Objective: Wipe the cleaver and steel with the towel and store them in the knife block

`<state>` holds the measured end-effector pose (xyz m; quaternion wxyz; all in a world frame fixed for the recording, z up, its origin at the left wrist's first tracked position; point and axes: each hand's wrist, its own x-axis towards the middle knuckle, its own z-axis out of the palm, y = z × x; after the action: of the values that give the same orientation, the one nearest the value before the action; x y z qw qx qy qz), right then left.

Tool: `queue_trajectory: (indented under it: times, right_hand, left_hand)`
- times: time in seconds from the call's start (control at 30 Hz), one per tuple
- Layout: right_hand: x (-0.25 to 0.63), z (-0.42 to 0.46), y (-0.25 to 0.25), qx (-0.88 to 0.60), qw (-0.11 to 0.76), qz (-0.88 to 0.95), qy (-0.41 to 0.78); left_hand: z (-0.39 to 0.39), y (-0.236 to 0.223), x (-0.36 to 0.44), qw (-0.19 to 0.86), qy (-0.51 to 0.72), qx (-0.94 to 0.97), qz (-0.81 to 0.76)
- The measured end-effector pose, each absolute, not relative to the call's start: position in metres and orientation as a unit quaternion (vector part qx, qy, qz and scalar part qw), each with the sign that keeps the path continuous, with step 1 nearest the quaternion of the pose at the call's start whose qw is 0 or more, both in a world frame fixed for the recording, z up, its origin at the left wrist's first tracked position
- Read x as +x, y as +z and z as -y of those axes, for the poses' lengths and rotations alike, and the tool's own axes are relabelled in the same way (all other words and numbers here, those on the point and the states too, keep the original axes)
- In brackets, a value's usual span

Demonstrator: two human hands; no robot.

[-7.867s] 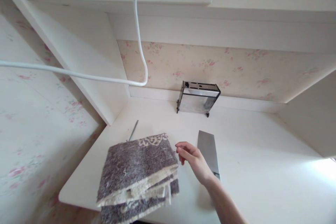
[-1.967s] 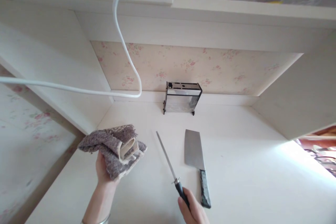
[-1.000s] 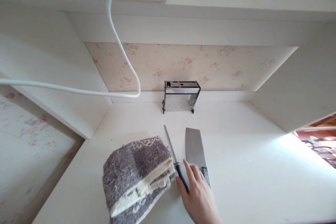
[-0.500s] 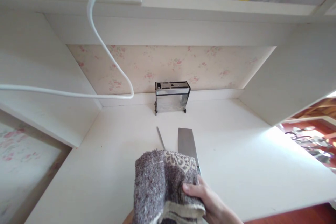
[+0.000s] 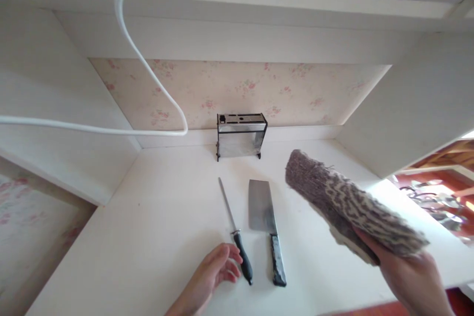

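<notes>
My right hand [image 5: 411, 271] grips a folded grey and cream patterned towel [image 5: 344, 202] and holds it up over the right side of the white counter [image 5: 155, 217]. My left hand [image 5: 213, 274] hovers low over the counter, fingers loosely curled and apart, holding nothing, just left of the black handle of a sharpening steel [image 5: 235, 234]. A cleaver [image 5: 264, 217] with a wide steel blade and dark handle lies parallel to the steel, just to its right.
A metal knife block [image 5: 240, 136] stands against the floral back wall. A white cable [image 5: 148, 84] hangs in a loop from above on the left. White cabinet sides close in left and right, with a shelf of bottles overhead.
The towel has passed from in front of me into my right hand and swung up to the right. My left hand has come in beside the steel's handle. Steel and cleaver lie uncovered.
</notes>
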<state>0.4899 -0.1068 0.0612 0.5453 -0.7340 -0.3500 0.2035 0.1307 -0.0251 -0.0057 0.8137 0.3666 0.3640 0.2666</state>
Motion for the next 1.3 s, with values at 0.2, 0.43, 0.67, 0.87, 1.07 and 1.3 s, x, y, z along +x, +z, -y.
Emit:
queue_trajectory:
  times: [0.2,0.43,0.67,0.87,1.07,1.3]
  right_hand:
    - [0.531,0.114,0.0,-0.69,0.198,0.688,0.109]
    - [0.548,0.132,-0.022,-0.705,0.048,0.68,0.196]
    - [0.538,0.084,0.033,-0.716,0.087,0.657,0.219]
    - [0.485,-0.021,0.065,-0.689,0.303,0.622,0.216]
    - [0.449,-0.123,0.075,-0.623,0.506,0.457,0.383]
    - [0.44,-0.172,0.08,-0.619,0.512,0.41,0.432]
  left_hand:
    - [0.028,-0.009,0.127,0.81,0.271,0.363,-0.371]
    - [0.027,-0.009,0.122,0.821,0.267,0.347,-0.366]
    - [0.01,0.004,0.115,0.8,0.25,0.387,-0.384]
    - [-0.053,0.04,0.117,0.675,0.34,0.492,-0.432]
    - [-0.143,0.081,0.146,0.545,0.419,0.573,-0.446]
    - [-0.21,0.082,0.161,0.473,0.381,0.633,-0.479]
